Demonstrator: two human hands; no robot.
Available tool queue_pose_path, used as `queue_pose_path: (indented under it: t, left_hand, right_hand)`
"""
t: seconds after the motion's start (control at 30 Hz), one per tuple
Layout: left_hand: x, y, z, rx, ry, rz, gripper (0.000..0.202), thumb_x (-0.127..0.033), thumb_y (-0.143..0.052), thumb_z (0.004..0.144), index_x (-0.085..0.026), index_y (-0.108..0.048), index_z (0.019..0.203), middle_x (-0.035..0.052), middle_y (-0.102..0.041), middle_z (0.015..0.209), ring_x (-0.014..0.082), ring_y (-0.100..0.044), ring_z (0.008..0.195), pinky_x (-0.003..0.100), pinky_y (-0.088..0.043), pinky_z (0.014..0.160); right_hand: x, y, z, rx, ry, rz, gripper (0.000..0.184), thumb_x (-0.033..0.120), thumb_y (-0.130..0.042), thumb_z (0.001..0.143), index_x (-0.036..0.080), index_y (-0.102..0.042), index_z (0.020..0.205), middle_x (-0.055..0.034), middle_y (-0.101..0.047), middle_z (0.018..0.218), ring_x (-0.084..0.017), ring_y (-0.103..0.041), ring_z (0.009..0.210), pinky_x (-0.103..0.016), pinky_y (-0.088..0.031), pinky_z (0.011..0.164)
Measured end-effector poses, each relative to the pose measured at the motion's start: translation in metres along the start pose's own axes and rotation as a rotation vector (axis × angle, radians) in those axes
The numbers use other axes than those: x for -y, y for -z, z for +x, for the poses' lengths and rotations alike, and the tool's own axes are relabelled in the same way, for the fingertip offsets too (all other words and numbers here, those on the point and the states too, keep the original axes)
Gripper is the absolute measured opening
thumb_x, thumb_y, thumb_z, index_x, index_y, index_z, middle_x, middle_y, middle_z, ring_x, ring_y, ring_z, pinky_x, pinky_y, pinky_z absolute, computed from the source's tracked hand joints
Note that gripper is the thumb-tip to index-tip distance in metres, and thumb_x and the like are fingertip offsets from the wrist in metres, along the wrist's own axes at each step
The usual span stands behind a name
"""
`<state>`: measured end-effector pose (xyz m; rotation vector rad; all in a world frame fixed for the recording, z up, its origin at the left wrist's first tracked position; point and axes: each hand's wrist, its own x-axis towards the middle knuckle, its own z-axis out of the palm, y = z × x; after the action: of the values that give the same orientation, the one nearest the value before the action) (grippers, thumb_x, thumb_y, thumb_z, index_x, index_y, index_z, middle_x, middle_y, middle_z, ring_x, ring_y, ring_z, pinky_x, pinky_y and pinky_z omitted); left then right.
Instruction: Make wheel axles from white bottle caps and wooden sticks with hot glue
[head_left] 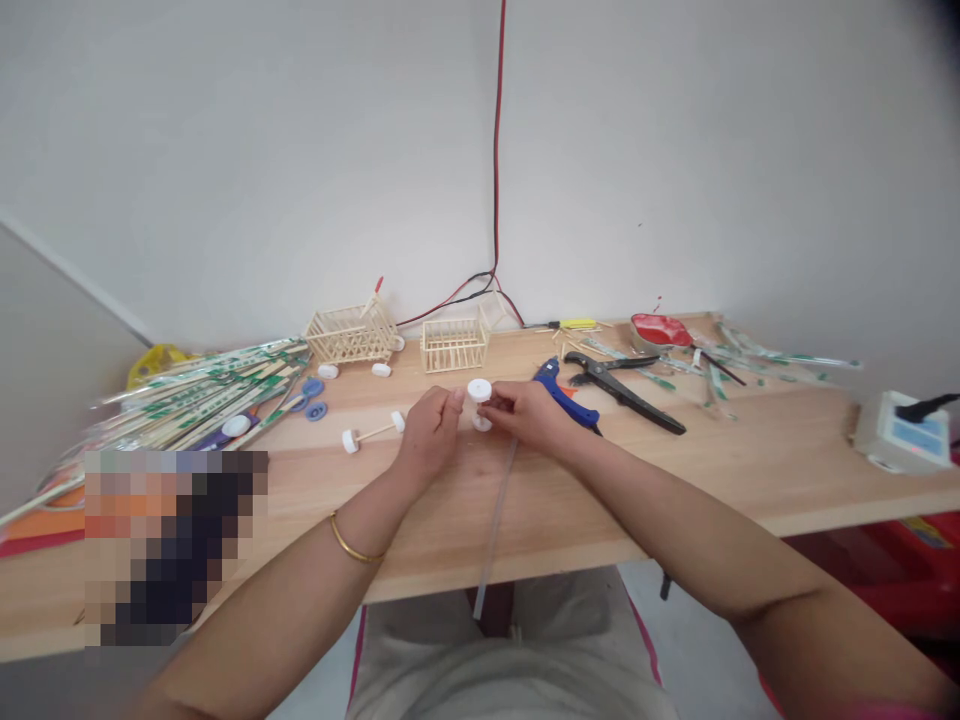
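Over the middle of the table I hold a small upright piece with a white round cap point(479, 389) at its top and another white cap point(481, 424) below it. The fingers of my right hand point(514, 408) pinch it between the two caps. My left hand point(433, 425) is curled closed just left of the caps; what its fingers hold, if anything, is hidden. A translucent glue stick point(495, 525) runs from below my right hand past the table's front edge. To the left lies a thin wooden stick axle point(375, 432) with white caps on its ends.
Behind my hands stand a stick-built cart point(351, 335) and a stick basket point(454, 345). A blue glue gun point(564, 395), black cutters point(626, 390) and a red-lined bowl point(660, 331) lie right. Wrapped sticks point(217, 395) and blue caps point(316, 411) lie left. A white power box point(902, 432) sits far right.
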<state>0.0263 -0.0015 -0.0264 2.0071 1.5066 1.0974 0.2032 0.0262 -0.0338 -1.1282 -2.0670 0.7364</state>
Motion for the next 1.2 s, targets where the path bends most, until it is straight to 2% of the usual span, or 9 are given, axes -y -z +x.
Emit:
queue_pose_path:
  t: [0.9, 1.0, 1.1, 1.2]
  left_hand:
    - [0.0028, -0.0011, 0.0007, -0.004, 0.019, -0.029, 0.034, -0.038, -0.035, 0.091, -0.019, -0.048, 0.067, -0.0009, -0.048, 0.061, 0.0141, -0.047, 0.061, 0.027, -0.035, 0.06]
    - [0.005, -0.0031, 0.0009, -0.021, 0.023, -0.051, 0.024, -0.035, -0.044, 0.087, -0.019, -0.047, 0.069, -0.0016, -0.049, 0.064, 0.0132, -0.047, 0.063, 0.026, -0.037, 0.061]
    - [0.0074, -0.0057, 0.0008, -0.032, 0.016, -0.039, 0.009, -0.024, -0.055, 0.076, -0.019, -0.048, 0.079, -0.0022, -0.051, 0.071, 0.0128, -0.048, 0.066, 0.026, -0.039, 0.065]
    - [0.0089, -0.0074, 0.0002, 0.001, -0.021, -0.009, 0.02, -0.017, -0.058, 0.07, -0.02, -0.048, 0.088, -0.0001, -0.055, 0.083, 0.0141, -0.049, 0.075, 0.028, -0.041, 0.072]
  right_hand:
    - [-0.0003, 0.0013, -0.0006, -0.018, -0.01, -0.024, 0.017, 0.028, -0.058, 0.078, 0.015, -0.06, 0.067, 0.0009, -0.06, 0.061, -0.01, -0.049, 0.055, -0.02, -0.032, 0.051]
    - [-0.0013, 0.001, -0.0008, -0.023, -0.006, -0.026, 0.017, 0.028, -0.058, 0.077, 0.015, -0.06, 0.066, 0.0009, -0.06, 0.062, -0.01, -0.049, 0.055, -0.02, -0.033, 0.051]
    - [-0.0018, 0.0013, -0.0011, -0.03, 0.003, -0.032, 0.016, 0.027, -0.058, 0.077, 0.015, -0.06, 0.067, 0.0005, -0.06, 0.062, -0.01, -0.05, 0.056, -0.02, -0.033, 0.051]
    - [-0.0014, 0.002, -0.0013, -0.024, -0.001, -0.04, 0.014, 0.026, -0.058, 0.076, 0.015, -0.06, 0.068, 0.0, -0.061, 0.063, -0.01, -0.05, 0.056, -0.02, -0.034, 0.052]
